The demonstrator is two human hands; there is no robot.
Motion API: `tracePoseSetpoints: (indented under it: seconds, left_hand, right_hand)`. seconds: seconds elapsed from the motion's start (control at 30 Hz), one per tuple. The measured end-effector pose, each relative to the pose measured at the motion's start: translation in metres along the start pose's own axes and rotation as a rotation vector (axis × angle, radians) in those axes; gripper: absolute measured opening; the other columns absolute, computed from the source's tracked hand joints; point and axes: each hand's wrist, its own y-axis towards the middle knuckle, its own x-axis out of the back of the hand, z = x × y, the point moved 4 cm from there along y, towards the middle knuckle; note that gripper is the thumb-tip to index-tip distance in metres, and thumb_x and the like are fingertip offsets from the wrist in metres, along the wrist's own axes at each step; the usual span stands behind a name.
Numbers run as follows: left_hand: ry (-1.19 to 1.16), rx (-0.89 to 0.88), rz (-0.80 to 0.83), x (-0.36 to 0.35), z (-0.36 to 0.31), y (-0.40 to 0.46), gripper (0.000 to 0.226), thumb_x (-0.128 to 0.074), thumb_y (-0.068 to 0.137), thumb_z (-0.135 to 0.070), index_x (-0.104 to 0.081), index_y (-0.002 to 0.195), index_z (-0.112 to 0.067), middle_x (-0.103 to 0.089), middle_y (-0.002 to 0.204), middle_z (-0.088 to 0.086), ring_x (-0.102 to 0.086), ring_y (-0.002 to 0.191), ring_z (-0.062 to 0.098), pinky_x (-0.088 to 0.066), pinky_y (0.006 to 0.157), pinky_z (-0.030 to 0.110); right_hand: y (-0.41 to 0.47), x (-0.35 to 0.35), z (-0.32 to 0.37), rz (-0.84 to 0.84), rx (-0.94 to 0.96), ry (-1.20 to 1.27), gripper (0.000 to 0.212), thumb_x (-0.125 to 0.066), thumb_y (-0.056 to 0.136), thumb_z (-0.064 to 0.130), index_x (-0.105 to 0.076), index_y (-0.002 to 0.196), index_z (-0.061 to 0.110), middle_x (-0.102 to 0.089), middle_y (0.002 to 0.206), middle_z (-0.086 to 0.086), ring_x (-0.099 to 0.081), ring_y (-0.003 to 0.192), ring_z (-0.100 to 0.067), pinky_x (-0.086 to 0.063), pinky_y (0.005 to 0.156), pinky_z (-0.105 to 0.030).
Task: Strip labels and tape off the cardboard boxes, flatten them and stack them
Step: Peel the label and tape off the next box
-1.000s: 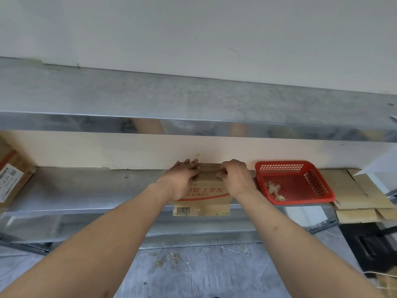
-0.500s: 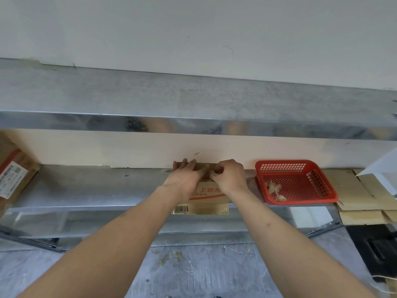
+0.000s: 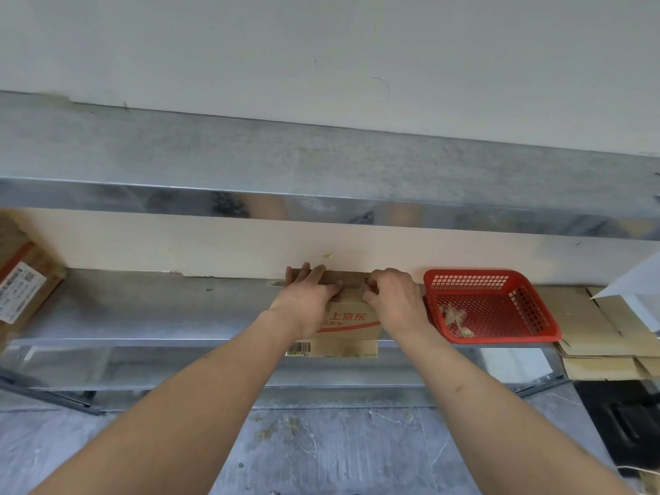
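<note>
A small brown cardboard box [image 3: 351, 325] with red printed characters and a barcode label sits on the metal shelf [image 3: 143, 312], its front edge hanging over the shelf lip. My left hand [image 3: 307, 298] lies flat on the box's top with straight fingers reaching to its far edge. My right hand [image 3: 391, 298] has its fingers curled at the box's top middle, pinching at what looks like tape on the seam. The top of the box is mostly hidden by both hands.
A red perforated basket [image 3: 500, 280] with peeled scraps stands just right of the box. Flattened cardboard [image 3: 589, 326] is stacked at the far right. Another labelled box [image 3: 25, 291] sits at the left edge. A metal shelf [image 3: 321, 173] overhangs above.
My right hand has slid a little to the right along the box top, opening a small gap between the hands. My left hand stays pressed flat on the box.
</note>
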Motion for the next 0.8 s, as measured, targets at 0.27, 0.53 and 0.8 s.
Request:
tracePoseSetpoints:
  seconds: [0.27, 0.53, 0.8]
  left_hand:
    - [-0.018, 0.001, -0.005, 0.000, 0.000, 0.002, 0.051, -0.039, 0.104, -0.025, -0.040, 0.155, -0.033, -0.020, 0.163, 0.015, -0.012, 0.152, 0.043, -0.007, 0.123, 0.059]
    - [-0.018, -0.005, 0.000, 0.002, 0.000, 0.000, 0.053, -0.039, 0.104, -0.025, -0.036, 0.157, -0.034, -0.018, 0.164, 0.014, -0.010, 0.154, 0.041, -0.005, 0.125, 0.057]
    - [-0.012, -0.017, 0.020, 0.002, 0.001, -0.001, 0.053, -0.035, 0.106, -0.023, -0.034, 0.158, -0.033, -0.018, 0.164, 0.014, -0.011, 0.153, 0.042, -0.007, 0.124, 0.057]
  right_hand:
    - [0.002, -0.010, 0.001, 0.037, -0.178, 0.219, 0.011, -0.070, 0.092, 0.026, -0.075, 0.095, 0.017, -0.074, 0.099, -0.004, -0.067, 0.095, -0.026, -0.056, 0.081, -0.036]
    - [0.005, -0.005, -0.006, 0.045, -0.259, 0.181, 0.018, -0.062, 0.100, 0.031, -0.073, 0.100, 0.016, -0.073, 0.105, -0.005, -0.066, 0.103, -0.027, -0.042, 0.075, -0.031]
    - [-0.006, 0.005, -0.017, -0.134, -0.195, 0.012, 0.014, -0.060, 0.100, 0.017, -0.070, 0.099, 0.008, -0.065, 0.097, -0.010, -0.065, 0.086, -0.030, -0.052, 0.070, -0.037]
